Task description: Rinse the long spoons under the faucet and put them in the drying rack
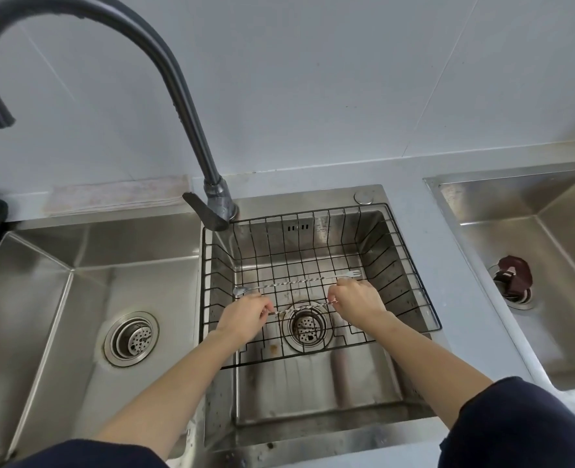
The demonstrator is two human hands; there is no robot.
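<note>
I am lowering a twisted long spoon (301, 307) into the black wire drying rack (411, 271) at frame centre, left hand (245, 317) and right hand (358, 300) each pinching one end with narrowed fingers. One fork-tipped spoon (296, 282) is already lying in the rack, so I judge the task nearly done. The left sink (36, 275) is holding nothing.

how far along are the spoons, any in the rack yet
One spoon already lies across the rack floor. A second spoon is held at both ends by the left hand and right hand, low over the rack. Left: setting it down. No other spoons show.
</note>
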